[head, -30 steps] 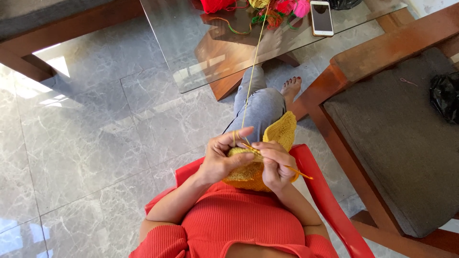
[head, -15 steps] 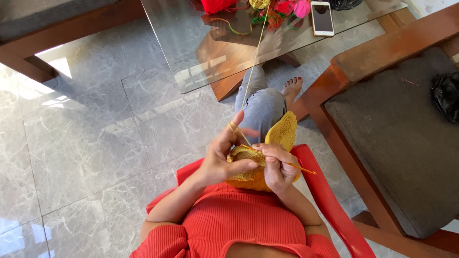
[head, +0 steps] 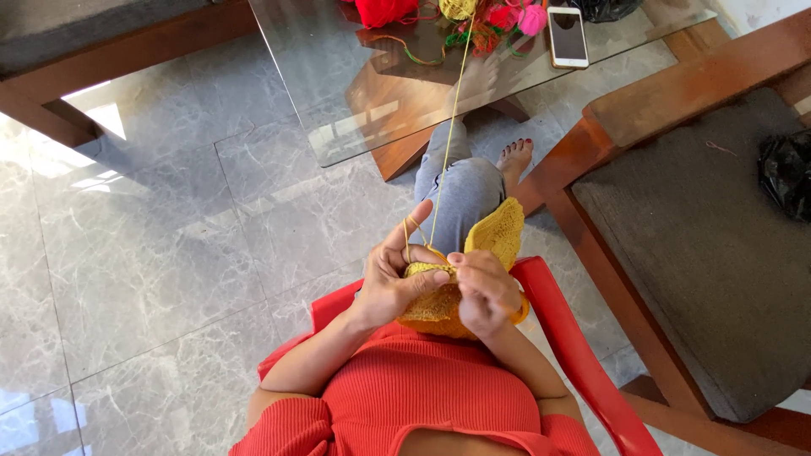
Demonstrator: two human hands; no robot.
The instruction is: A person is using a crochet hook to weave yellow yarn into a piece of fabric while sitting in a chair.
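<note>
Grey marble floor [head: 169, 228] lies under a glass table [head: 338, 93]. I see my left hand [head: 393, 283] pinching the yellow crochet piece [head: 498, 232] over my lap, yarn strand [head: 448, 135] looped over its forefinger; my right hand [head: 486, 291] is closed on the piece's near edge.

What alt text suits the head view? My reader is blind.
Both hands, left and right, work yellow crochet in a lap, yarn running up to a glass table bearing a phone.
</note>
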